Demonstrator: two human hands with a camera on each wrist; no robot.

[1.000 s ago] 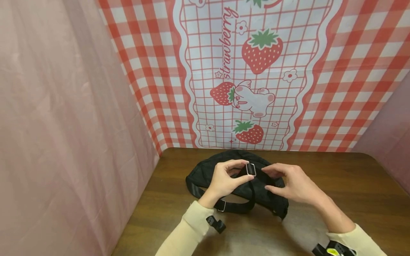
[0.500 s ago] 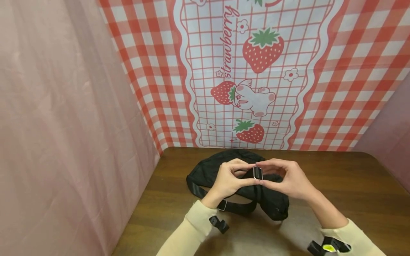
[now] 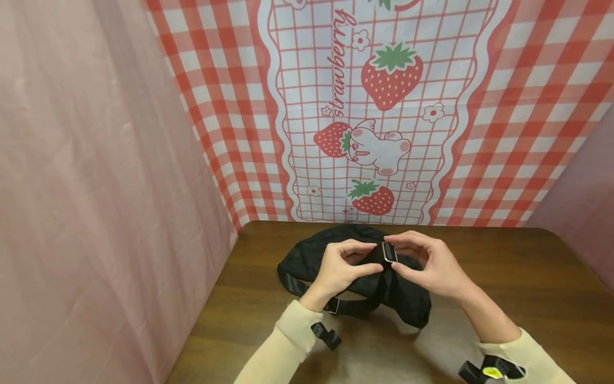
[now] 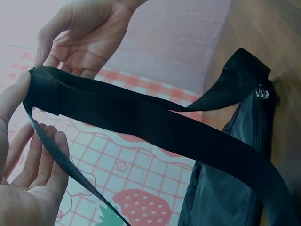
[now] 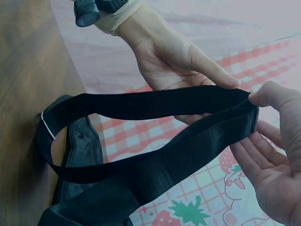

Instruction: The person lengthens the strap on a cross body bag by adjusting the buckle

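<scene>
A black fabric bag [image 3: 314, 253] with a zipper lies on the wooden table, and part of its black strap [image 4: 155, 117] is lifted in a loop. At the top of that loop is a metal strap slider [image 3: 390, 252]. My right hand [image 3: 434, 266] pinches the slider by its edges, thumb below and fingers above. Just left of it, my left hand [image 3: 338, 269] holds the strap edgewise between thumb and fingers. In the right wrist view the left thumb [image 5: 218, 77] rests on the strap's upper edge. A second metal ring [image 3: 333, 305] sits lower on the strap.
The wooden table [image 3: 518, 282] extends to both sides of the bag. A red checked strawberry cloth [image 3: 390, 80] hangs behind it, and a pink curtain [image 3: 96, 186] stands at the left. Small black cameras [image 3: 326, 336] are strapped to both wrists.
A second ago only my left hand held the slider, with the right hand apart. My right hand has come in and pinched it. The left fingertips have since drawn slightly left along the strap.
</scene>
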